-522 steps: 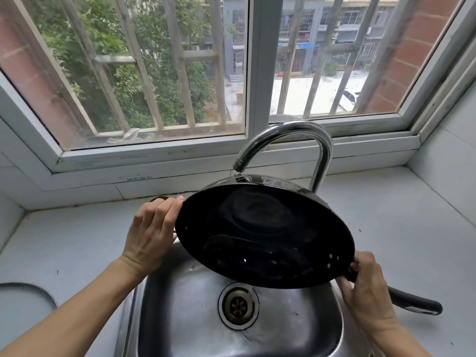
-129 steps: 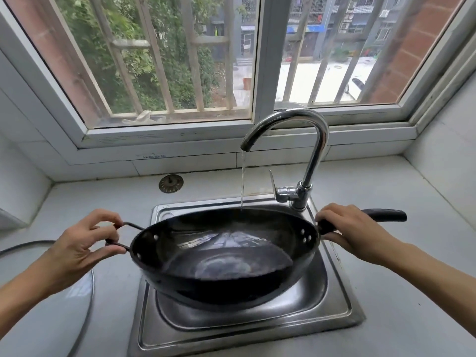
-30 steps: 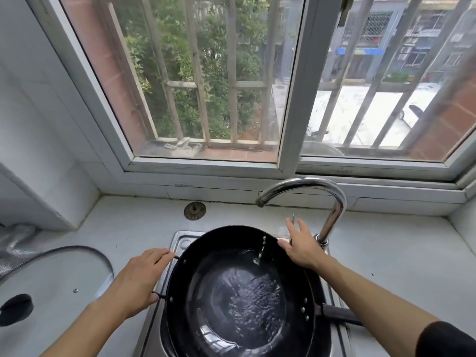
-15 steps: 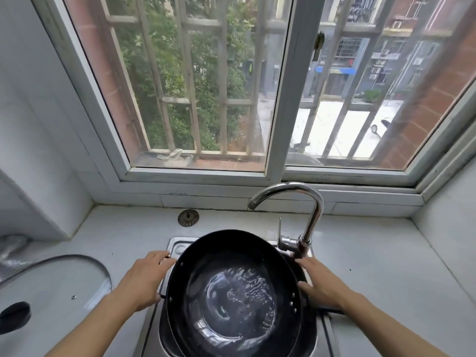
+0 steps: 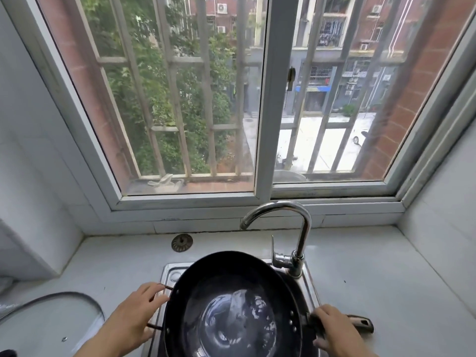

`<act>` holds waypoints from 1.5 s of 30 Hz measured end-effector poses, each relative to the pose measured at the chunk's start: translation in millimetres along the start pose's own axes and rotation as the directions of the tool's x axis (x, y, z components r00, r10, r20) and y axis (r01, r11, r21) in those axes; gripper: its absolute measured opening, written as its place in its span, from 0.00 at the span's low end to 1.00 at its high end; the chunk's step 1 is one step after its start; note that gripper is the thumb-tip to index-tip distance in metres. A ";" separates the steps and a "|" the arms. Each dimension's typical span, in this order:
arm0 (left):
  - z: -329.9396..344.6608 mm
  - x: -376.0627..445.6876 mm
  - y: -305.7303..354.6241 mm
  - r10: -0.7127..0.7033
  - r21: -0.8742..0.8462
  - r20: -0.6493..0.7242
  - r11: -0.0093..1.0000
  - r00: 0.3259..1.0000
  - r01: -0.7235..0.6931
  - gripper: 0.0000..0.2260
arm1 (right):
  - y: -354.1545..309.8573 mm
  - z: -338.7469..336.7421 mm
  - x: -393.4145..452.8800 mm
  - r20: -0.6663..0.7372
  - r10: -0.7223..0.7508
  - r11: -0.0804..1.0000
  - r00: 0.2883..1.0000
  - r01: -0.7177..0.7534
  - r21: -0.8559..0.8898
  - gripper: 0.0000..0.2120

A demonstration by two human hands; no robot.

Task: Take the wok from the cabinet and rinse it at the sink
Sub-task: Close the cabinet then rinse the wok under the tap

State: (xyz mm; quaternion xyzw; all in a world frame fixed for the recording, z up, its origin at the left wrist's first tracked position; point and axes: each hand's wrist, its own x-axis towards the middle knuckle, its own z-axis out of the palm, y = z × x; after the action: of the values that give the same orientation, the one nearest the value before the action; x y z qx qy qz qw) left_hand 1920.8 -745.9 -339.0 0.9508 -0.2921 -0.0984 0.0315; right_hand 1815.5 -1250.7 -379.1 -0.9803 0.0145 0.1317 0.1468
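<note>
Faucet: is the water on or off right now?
Off. No stream falls from the faucet spout, though water still pools in the wok, which the left hand and right hand grip.

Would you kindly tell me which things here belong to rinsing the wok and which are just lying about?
In use:
wok, holding water
left hand on its loop handle
right hand on its long handle
faucet, not running
sink

Lying about:
sink strainer on the counter
glass lid at left
</note>
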 end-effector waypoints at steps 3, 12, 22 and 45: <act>-5.8 -3.5 3.1 0.047 0.065 -0.062 0.997 0.997 -0.043 0.27 | 2.4 7.5 2.5 -0.040 0.009 0.999 0.999 -0.010 -0.041 0.27; 6.1 10.7 9.3 0.361 0.528 -0.358 0.839 0.861 -0.132 0.17 | -0.2 12.9 19.1 -0.098 -0.074 0.986 0.992 0.059 -0.154 0.40; -12.8 16.1 13.9 0.580 0.741 -0.367 0.655 0.727 -0.147 0.27 | 13.7 20.1 21.2 -0.120 -0.187 0.978 0.975 0.173 -0.118 0.40; -33.5 -40.2 1.2 0.396 0.412 -0.453 0.887 0.798 -0.206 0.11 | -18.1 -75.0 -57.9 -0.216 -0.368 0.878 0.905 0.261 -0.401 0.18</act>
State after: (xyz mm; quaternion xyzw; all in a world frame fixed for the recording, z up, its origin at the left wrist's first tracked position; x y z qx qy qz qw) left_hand 1894.5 -724.2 -299.3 0.8715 -0.4344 0.2239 -0.0399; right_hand 1779.9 -1255.9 -289.6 -0.9878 -0.1500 -0.0368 -0.0209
